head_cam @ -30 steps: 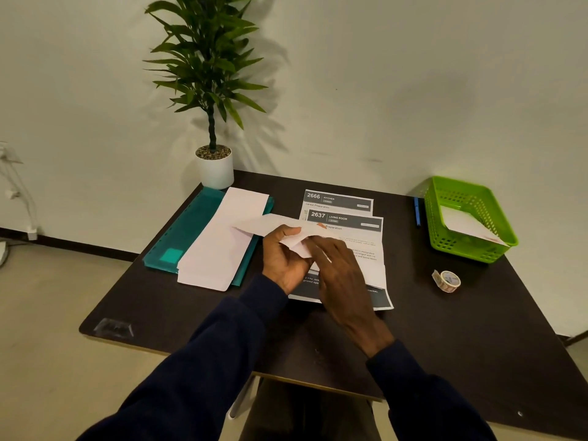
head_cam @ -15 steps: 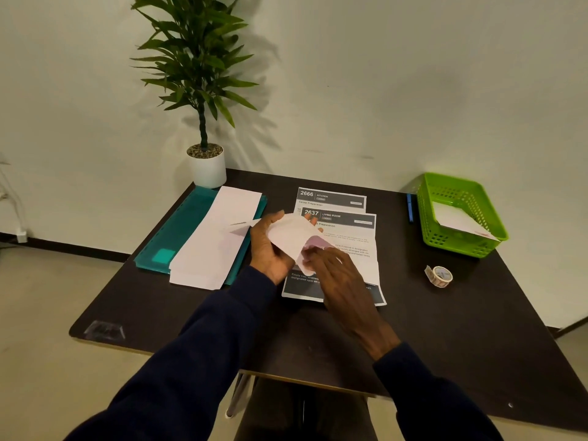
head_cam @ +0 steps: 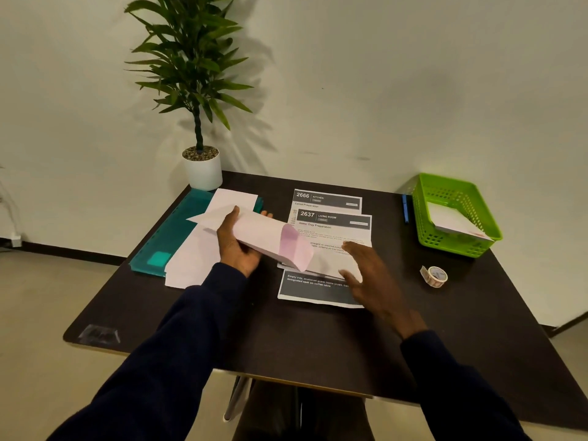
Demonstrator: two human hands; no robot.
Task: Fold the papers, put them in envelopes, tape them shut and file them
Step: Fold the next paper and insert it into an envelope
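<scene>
Landmark: the printed sheets [head_cam: 331,224] stacked at the middle of the dark table [head_cam: 318,342]; every place below is given from them.
Right hand [head_cam: 370,278]: nearest the viewer, over the near right part of the sheets, fingers spread wide and holding nothing; whether the palm presses the paper cannot be told.
Folded paper [head_cam: 329,264]: a plain white panel lying on the sheets just under and left of the right hand.
Left hand [head_cam: 238,246]: just left of the sheets, closed around an envelope from below, thumb on top.
Envelope [head_cam: 270,238]: held tilted above the table, its open end with pink lining hanging over the left edge of the sheets, touching or nearly touching the folded paper.
Spare envelopes [head_cam: 203,249]: a white stack left of the sheets, lying on a teal folder [head_cam: 173,237].
Tape roll [head_cam: 435,275]: right of the sheets, well apart from both hands.
Green basket [head_cam: 451,246]: far right of the sheets, one white envelope already inside.
Pen [head_cam: 405,208]: between sheets and basket.
Plant [head_cam: 197,90]: beyond the sheets to the left, in a white pot.
Step in hand: likely stuffing, the envelope being opened for the folded paper.
Next move: the right hand would pinch the folded paper and slide it into the held-open mouth; taping follows.
</scene>
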